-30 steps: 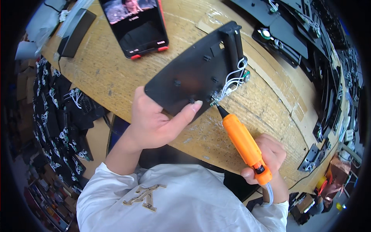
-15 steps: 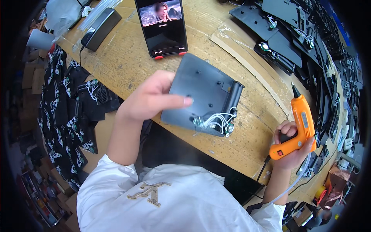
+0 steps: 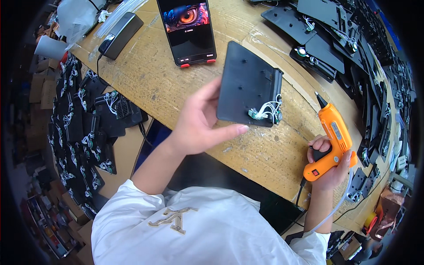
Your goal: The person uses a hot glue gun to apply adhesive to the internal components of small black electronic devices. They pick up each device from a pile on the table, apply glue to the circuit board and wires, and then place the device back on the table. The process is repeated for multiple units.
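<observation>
Your left hand (image 3: 198, 121) sits partly behind the flat black plastic panel (image 3: 243, 84) over the wooden tabletop (image 3: 145, 79), grip unclear; your right hand (image 3: 333, 177) clasps the orange plastic glue gun (image 3: 335, 128): aim clear of the thin white wires (image 3: 268, 107).

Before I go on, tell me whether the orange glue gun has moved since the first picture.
Yes: judged against the phone, the glue gun in the right hand has moved to the right and somewhat forward.
</observation>
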Demonstrator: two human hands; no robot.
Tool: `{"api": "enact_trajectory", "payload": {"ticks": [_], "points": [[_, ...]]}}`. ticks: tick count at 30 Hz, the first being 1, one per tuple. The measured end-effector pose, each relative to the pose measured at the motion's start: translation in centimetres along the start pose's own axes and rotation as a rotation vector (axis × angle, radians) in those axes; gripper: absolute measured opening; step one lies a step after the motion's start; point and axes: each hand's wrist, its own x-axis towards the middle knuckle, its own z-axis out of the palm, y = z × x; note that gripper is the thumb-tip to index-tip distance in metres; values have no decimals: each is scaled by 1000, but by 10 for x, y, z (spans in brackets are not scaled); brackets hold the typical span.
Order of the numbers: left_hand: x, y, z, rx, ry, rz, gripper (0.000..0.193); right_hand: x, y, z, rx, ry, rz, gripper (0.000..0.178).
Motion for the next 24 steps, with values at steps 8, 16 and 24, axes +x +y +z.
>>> {"api": "enact_trajectory", "payload": {"ticks": [8,16,24], "points": [[9,-1,-7,223,203,-2,36,-8,-2,13,-41,0,129,76],[10,-17,-16,187,304,228,29,-8,-2,4,-288,-166,63,73],[10,-18,-22,194,275,253,29,3,1,8,-596,-276,-69,66]]}}
